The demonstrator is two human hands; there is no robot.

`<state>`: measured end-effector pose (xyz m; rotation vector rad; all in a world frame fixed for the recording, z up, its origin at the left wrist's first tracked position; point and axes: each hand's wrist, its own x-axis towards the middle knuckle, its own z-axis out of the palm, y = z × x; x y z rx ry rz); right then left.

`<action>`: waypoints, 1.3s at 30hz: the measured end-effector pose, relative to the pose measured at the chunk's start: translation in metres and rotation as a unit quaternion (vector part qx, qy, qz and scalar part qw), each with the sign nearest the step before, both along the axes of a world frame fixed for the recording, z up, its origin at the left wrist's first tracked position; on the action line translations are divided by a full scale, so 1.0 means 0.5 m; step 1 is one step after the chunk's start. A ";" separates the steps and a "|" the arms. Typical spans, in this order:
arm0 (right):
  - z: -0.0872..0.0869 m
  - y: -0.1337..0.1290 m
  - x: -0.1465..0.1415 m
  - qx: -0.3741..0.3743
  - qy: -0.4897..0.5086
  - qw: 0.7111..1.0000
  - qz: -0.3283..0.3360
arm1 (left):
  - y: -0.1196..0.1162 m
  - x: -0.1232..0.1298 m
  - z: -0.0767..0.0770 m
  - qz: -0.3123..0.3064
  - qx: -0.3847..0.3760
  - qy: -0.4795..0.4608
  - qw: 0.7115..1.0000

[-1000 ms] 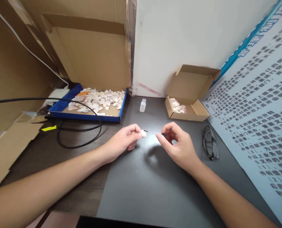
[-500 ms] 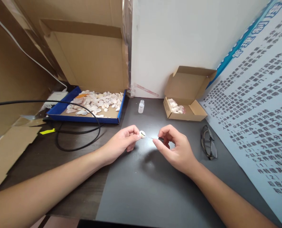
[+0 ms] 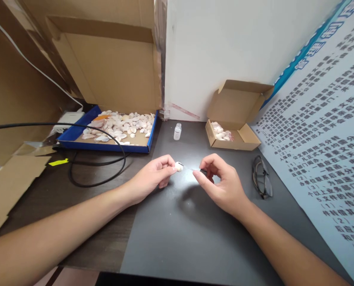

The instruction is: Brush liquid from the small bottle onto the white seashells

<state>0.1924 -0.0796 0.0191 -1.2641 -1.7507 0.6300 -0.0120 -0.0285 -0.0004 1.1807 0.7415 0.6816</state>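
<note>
My left hand [image 3: 156, 172] pinches a small whitish seashell [image 3: 179, 167] between thumb and fingertips, above the dark grey mat. To its right, my right hand [image 3: 221, 180] is closed on the black cap of a small brush [image 3: 203, 172]. A thin pale stem runs from the cap toward the shell, and its dark tip lies at the shell's upper edge; whether it touches cannot be made out. Beyond both hands stands a small clear bottle [image 3: 177, 132], upright and uncapped, with a whitish lower part.
A blue-edged tray [image 3: 105, 147] of many seashells lies at the back left, near a looped black cable [image 3: 126, 159]. At the back right, a small open cardboard box [image 3: 239, 145] holds more shells. Glasses [image 3: 260, 177] rest on the mat [image 3: 177, 238] beside the right wall.
The shell has tilted slightly in my left fingers. The brush's dark tip has shifted from the shell's middle to its upper edge, and more of the black cap shows in my right hand.
</note>
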 end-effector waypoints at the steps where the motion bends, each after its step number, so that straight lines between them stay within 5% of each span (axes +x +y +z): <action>1: 0.000 0.001 0.001 0.002 0.003 1.000 -0.001 | 0.000 0.000 0.000 0.000 0.000 0.000 1.000; 39: 0.000 0.016 0.005 -0.081 0.088 0.992 -0.033 | -0.002 0.001 0.006 0.006 0.002 0.006 1.000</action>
